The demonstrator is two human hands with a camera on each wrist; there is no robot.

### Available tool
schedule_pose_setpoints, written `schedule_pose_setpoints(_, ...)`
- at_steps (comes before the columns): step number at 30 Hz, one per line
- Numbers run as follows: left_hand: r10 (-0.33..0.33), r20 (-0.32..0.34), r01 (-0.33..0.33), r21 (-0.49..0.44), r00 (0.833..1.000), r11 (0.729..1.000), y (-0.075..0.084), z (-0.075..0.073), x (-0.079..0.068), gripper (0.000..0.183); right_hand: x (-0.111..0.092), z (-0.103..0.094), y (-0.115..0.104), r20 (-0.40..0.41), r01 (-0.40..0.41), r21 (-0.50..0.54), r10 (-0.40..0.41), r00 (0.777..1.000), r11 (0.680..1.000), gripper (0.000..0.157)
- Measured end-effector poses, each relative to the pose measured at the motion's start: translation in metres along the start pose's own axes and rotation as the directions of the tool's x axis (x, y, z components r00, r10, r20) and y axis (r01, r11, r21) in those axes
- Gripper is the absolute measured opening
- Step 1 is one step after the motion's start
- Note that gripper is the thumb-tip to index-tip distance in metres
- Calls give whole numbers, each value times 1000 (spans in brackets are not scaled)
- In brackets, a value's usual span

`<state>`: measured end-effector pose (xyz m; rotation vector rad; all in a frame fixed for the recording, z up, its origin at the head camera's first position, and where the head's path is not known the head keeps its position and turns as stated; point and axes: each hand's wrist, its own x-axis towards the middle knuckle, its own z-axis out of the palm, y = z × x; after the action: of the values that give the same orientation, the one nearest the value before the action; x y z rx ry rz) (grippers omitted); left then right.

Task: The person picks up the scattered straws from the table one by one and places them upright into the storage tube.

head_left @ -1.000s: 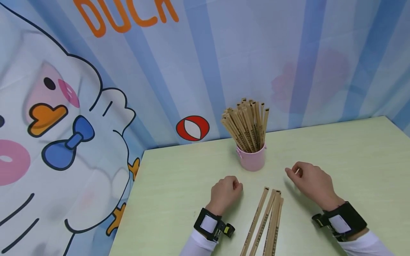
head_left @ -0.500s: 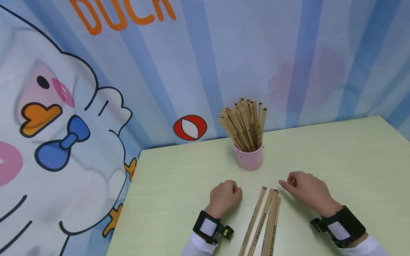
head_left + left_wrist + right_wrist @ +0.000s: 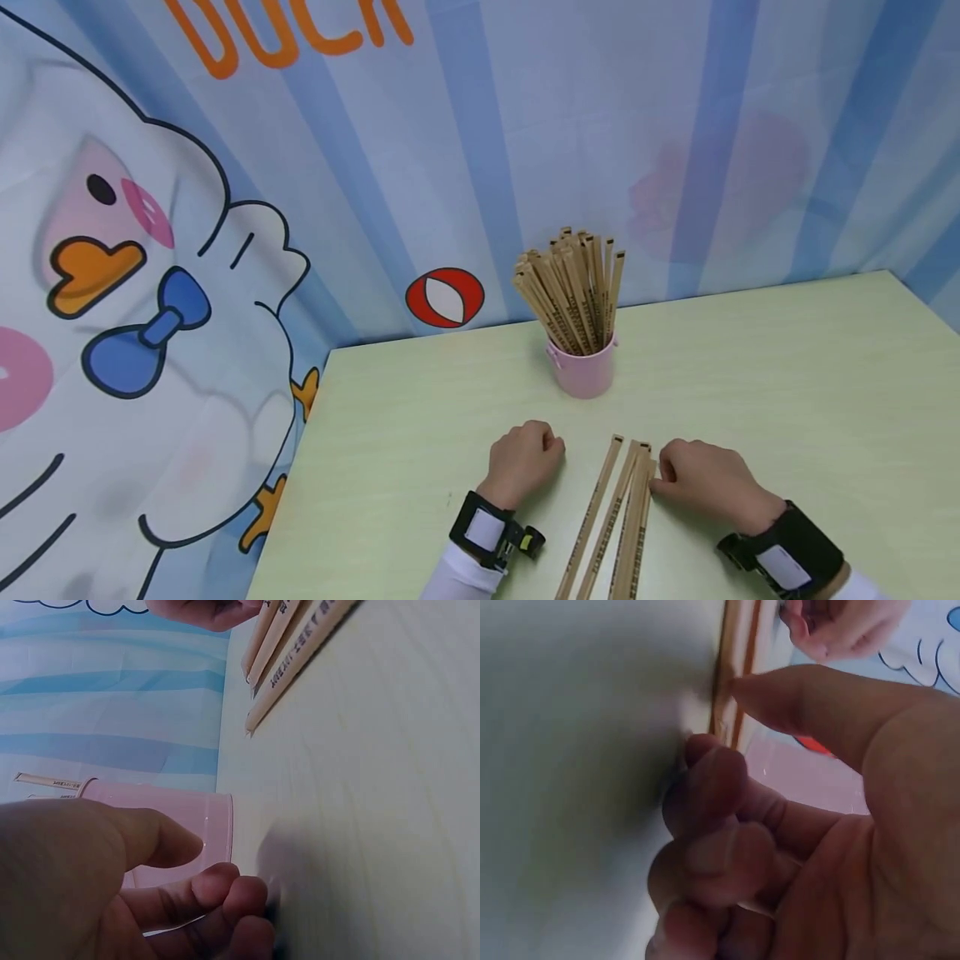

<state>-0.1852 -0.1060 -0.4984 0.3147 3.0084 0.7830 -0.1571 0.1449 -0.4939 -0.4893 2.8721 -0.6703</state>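
Several long, thin tan sticks [image 3: 630, 517] with dark printed lettering lie on the table in a loose fan, running off the bottom of the head view. At their right side, my right hand [image 3: 712, 483] has its thumb tip against the outermost stick [image 3: 739, 645]; the other fingers curl low over the tabletop. My left hand [image 3: 521, 462] rests left of the fan, fingers loosely curled, with nothing between thumb and fingertips [image 3: 217, 881]. Behind both hands stands a small pink bucket [image 3: 585, 375], holding a thick upright bunch of the same sticks [image 3: 573, 292].
The pale table [image 3: 420, 400] ends at the back against a blue striped cloth [image 3: 585, 125] with cartoon ducks. A black strap with a camera sits on each wrist. The table's left edge runs beside the printed duck [image 3: 150, 250].
My right hand has moved down and left from the open tabletop to the right side of the lying sticks. The left hand stays nearly in place, and the sticks lie as before.
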Motion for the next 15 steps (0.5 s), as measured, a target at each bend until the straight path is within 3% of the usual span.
schedule_pose_setpoints(15,-4,8,4,-10,1000,1000,1,-2,-2,32,0,11,-15,-28,-18,-39,17,999,999,35)
